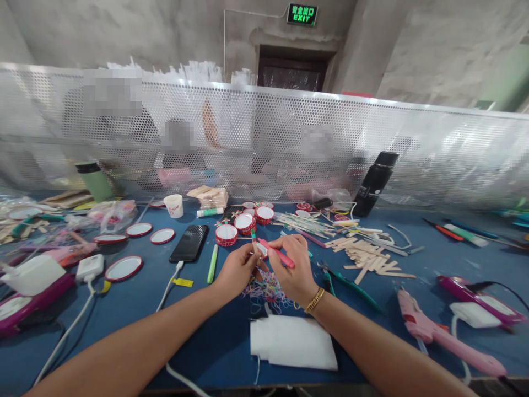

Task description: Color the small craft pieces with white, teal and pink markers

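Note:
My left hand is closed in a pinch on a thin decorated stick that stands upright, with a small red-rimmed round drum piece partly hidden between my hands. My right hand, with a gold bracelet at the wrist, is closed round a pink pen-like tool whose tip points at the stick. Both hands hover over a heap of small coloured rubber bands on the blue table.
Small red drums, red-rimmed discs, a black phone, a green marker, wooden sticks, green-handled pliers, a pink glue gun, a white foam pad and a black bottle lie around. People sit behind a perforated metal screen.

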### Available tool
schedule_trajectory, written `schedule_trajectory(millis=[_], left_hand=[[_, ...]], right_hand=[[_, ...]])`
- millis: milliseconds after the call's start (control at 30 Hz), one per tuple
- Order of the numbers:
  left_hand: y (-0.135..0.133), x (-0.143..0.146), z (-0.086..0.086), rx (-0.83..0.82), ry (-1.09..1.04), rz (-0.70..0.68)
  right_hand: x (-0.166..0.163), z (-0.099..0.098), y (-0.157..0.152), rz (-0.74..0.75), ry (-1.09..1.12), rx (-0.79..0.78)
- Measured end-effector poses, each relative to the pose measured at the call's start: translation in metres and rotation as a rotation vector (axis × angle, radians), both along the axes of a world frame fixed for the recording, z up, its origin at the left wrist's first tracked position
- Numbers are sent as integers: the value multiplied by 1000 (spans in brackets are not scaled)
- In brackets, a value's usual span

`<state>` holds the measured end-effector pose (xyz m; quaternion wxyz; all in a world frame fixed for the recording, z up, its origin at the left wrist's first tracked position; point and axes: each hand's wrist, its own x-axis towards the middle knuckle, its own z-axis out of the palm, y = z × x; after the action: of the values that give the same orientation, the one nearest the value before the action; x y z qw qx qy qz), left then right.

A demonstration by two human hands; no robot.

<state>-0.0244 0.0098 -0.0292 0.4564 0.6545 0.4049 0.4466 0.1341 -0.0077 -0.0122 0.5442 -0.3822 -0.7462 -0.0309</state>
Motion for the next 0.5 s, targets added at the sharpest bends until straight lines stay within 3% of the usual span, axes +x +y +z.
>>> schedule_trajectory(millis=[500], left_hand=[[0, 0, -1, -2, -6, -10]], right_hand=[[0, 0, 0, -9, 2, 0]])
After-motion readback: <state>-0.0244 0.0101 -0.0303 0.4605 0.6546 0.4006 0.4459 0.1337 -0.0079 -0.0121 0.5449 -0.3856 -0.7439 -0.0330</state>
